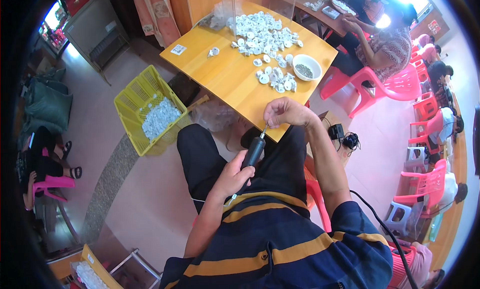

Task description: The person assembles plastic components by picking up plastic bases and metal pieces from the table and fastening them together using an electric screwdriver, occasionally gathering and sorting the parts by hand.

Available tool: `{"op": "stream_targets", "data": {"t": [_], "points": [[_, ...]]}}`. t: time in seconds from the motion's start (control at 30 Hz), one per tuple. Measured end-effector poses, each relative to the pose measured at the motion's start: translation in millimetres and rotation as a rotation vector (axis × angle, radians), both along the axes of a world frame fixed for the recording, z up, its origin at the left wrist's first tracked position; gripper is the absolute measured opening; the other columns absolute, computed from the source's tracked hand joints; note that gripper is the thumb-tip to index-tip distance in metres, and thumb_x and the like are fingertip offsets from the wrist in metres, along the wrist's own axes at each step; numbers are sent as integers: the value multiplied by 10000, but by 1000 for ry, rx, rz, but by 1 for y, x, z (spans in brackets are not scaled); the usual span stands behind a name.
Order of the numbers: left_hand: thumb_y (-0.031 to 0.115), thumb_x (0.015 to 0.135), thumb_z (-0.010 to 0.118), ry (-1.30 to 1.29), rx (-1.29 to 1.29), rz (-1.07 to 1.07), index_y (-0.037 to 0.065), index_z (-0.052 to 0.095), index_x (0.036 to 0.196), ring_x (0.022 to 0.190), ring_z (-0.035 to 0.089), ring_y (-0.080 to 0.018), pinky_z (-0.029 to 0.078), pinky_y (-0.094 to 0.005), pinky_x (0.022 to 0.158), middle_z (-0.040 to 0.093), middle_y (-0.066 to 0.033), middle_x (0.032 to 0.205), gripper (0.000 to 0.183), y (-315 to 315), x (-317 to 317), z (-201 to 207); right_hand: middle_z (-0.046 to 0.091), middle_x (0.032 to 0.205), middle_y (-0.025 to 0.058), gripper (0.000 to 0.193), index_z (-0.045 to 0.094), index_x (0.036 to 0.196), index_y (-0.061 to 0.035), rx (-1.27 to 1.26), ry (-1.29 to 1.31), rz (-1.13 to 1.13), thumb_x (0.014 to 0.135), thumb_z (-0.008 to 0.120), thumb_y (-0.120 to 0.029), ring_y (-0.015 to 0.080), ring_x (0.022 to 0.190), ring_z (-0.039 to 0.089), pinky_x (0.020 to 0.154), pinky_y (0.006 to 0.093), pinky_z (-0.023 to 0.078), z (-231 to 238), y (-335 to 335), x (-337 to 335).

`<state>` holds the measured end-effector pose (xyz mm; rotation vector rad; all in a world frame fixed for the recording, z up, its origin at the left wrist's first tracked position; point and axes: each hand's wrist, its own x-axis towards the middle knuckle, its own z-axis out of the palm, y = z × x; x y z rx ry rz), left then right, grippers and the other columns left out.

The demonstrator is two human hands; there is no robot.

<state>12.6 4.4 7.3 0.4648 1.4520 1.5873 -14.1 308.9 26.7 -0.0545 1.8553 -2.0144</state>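
So the left hand point(231, 178) has its fingers wrapped tight around a slim black pen-shaped electric screwdriver point(254, 151), gripping it low on the barrel, with a thin cord trailing off the back end toward the striped shirt. The tool sits over the lap, just off the near edge of the yellow wooden table point(225, 84), tip angled up toward the right hand point(286, 112). That right hand is curled into a loose fist right at the metal tip, fingers pinched narrow around something too small to make out, probably one of the little parts, but honestly I can't tell. Handling-wise, the driver looks light and rigid, smooth plastic body, so a full wrap mid-barrel like this seems the sane place to hold it; the bit end is thin and would be easy to slip off of. On the table, well away from both hands, there's a big scatter of small round white plastic parts point(265, 36) and a white bowl of tiny dark screws point(306, 68). Those pieces look featherweight and hard, easy to pinch at the rim but easy to fumble too. A yellow plastic crate point(131, 101) holding more white parts sits on the floor to the left.
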Motion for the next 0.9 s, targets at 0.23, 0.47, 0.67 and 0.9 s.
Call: {"op": "stream_targets", "data": {"t": [0.23,0.47,0.67,0.9], "points": [[78,899,532,16,-7,-51,41,527,1317,627,567,-107,510,-273,592,567,-32,795,419,-4,-7,1,693,840,-6,151,699,1004,-16,362,57,118,865,710,43,75,779,651,709,222,531,17,-3,-2],[77,893,539,-69,-10,-179,3,480,1319,639,600,-119,504,-276,610,597,-46,811,436,-8,-10,-4,697,842,-10,144,705,968,-15,440,85,371,841,735,43,69,794,647,733,232,528,33,0,-8],[90,924,536,-264,119,-161,17,457,1346,642,619,-136,514,-276,612,620,-63,852,435,-11,-10,-5,698,859,-3,127,696,966,-8,328,43,247,854,729,43,74,805,655,738,233,533,28,-1,-3],[112,938,529,-333,255,-71,33,457,1340,636,620,-142,524,-269,604,633,-75,871,416,-5,-10,-6,721,991,27,295,637,1162,-35,58,49,46,883,721,12,90,859,678,781,234,550,10,-1,-6]]}}
